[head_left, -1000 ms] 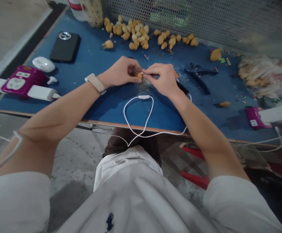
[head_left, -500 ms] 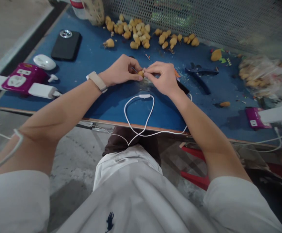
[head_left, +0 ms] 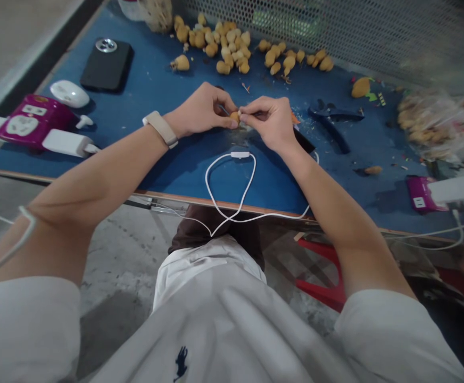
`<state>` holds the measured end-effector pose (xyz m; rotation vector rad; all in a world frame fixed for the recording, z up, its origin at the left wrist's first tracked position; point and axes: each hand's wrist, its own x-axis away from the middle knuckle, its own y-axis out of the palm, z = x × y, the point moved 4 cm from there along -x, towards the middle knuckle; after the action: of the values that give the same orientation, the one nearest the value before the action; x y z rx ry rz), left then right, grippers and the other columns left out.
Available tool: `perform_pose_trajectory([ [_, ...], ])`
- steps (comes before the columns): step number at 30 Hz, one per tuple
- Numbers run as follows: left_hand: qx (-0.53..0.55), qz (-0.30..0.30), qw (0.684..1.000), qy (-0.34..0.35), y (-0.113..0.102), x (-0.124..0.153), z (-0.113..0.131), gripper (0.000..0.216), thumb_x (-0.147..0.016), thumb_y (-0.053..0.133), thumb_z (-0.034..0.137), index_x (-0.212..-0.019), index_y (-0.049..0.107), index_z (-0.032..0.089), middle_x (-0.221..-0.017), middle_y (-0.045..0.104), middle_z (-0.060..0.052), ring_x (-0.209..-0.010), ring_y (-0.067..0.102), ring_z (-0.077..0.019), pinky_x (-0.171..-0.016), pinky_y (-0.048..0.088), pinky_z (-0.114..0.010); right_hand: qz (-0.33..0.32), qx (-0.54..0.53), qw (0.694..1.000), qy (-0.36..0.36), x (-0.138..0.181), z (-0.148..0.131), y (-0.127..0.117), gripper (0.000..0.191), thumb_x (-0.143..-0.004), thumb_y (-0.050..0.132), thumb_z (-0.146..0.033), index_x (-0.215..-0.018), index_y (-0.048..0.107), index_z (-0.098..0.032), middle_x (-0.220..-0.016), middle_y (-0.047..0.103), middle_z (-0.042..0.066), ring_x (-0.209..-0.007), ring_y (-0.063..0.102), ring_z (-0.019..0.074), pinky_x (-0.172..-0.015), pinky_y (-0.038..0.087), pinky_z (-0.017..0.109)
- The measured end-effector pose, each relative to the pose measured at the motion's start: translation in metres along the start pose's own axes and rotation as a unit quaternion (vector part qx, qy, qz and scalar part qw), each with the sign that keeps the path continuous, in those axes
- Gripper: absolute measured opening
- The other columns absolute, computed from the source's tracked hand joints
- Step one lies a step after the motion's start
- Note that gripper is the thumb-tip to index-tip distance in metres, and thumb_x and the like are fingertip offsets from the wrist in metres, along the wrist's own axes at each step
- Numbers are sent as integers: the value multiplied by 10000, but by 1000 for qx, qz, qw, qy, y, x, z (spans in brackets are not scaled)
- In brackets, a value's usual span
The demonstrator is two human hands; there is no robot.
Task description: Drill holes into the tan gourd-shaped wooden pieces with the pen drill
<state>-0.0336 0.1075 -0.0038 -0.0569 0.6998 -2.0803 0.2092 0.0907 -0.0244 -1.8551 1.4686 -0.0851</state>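
Note:
Over the blue tabletop, my left hand [head_left: 210, 110] pinches a small tan gourd [head_left: 235, 116] between thumb and fingers. A thin dark shape also shows inside that hand; I cannot make out what it is. My right hand [head_left: 274, 122] meets it from the other side, thumb and forefinger closed at the gourd's right end. The fingers cover most of the gourd. Just right of my right hand lie dark-handled pliers [head_left: 333, 125] and pale crumbs. A white cord with an inline switch [head_left: 240, 155] loops below both hands.
Many small gourds [head_left: 232, 45] lie along the perforated metal panel [head_left: 355, 48] at the back. At left are a black phone [head_left: 107, 66], a white mouse-like case [head_left: 69, 93] and a purple socket adapter [head_left: 34, 122]. A plastic bag [head_left: 435, 125] and another purple adapter [head_left: 420, 194] sit at right.
The view has shifted slightly, so the tabletop things sit a little differently. Both hands stay together at the small gourd, with only a slight change in the right fingers.

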Motion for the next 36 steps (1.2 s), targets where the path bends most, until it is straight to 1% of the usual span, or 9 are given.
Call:
perform_pose_trajectory([
  [6,-1,14,1000,-1,1,0,-1,351,-894,1131,500,-1057,959,242,-1083,905,-96,-1177,900,-390,-1072,759,-541,-11,-2,1000,9,-3,12,6,868,-1000,881,-1097,-1333,937,-297,-1432,946,131,-1445,888,464,-1322,744,746],
  [11,9,16,1000,25,2,0,1,393,-871,1112,525,-1055,951,217,-1098,906,-120,-1123,877,-362,-1106,737,-553,-7,-10,1000,-5,-2,10,7,809,-1032,904,-1041,-1308,943,-282,-1398,948,144,-1406,907,462,-1294,759,742],
  [15,7,-3,999,33,1,-2,-1,524,-893,1125,669,-1083,916,228,-1129,911,-104,-1107,792,-307,-1134,724,-527,0,5,1000,0,1,-2,6,680,-1076,946,-923,-1299,940,-281,-1359,956,131,-1405,907,448,-1295,767,693],
  [17,5,-18,999,26,2,-3,-3,543,-908,1136,712,-1101,883,272,-1136,907,-74,-1114,745,-280,-1167,717,-500,10,13,1000,2,1,-6,-1,591,-1110,956,-834,-1301,943,-274,-1327,958,135,-1361,915,432,-1288,772,662],
  [20,2,-17,1000,21,2,-3,-4,473,-916,1109,598,-1117,861,249,-1181,885,-83,-1156,786,-294,-1186,718,-496,23,66,998,0,-3,-6,-18,419,-1175,924,-685,-1298,948,-286,-1343,949,144,-1325,907,422,-1315,749,666],
  [24,-17,-25,1000,4,1,-1,-1,402,-894,1064,451,-1126,845,205,-1224,873,-110,-1207,848,-331,-1173,730,-481,-15,204,979,2,-10,-1,-35,223,-1215,842,-477,-1277,956,-296,-1388,937,172,-1509,795,499,-1408,653,772],
  [29,-6,-60,998,-1,-2,3,4,470,-861,1081,469,-1147,827,196,-1261,897,-106,-1177,874,-307,-1164,742,-458,-56,259,964,3,-9,-5,-38,388,-1195,836,-415,-1524,918,-225,-1544,882,238,-1628,687,570,-1448,546,860],
  [33,6,-72,997,-7,-2,3,0,509,-841,1116,467,-1164,840,186,-1227,905,-115,-1130,894,-304,-1141,762,-478,-89,272,958,-2,-2,-7,-55,293,-1151,909,-469,-1352,947,-259,-1431,868,206,-1530,724,560,-1379,605,842],
  [36,24,-66,998,-5,-3,3,-3,537,-818,1153,454,-1175,861,177,-1207,908,-133,-1113,891,-305,-1145,769,-509,-98,279,955,16,3,-6,-76,319,-1028,1019,-364,-1304,932,-229,-1435,822,206,-1429,782,502,-1343,660,740],
])
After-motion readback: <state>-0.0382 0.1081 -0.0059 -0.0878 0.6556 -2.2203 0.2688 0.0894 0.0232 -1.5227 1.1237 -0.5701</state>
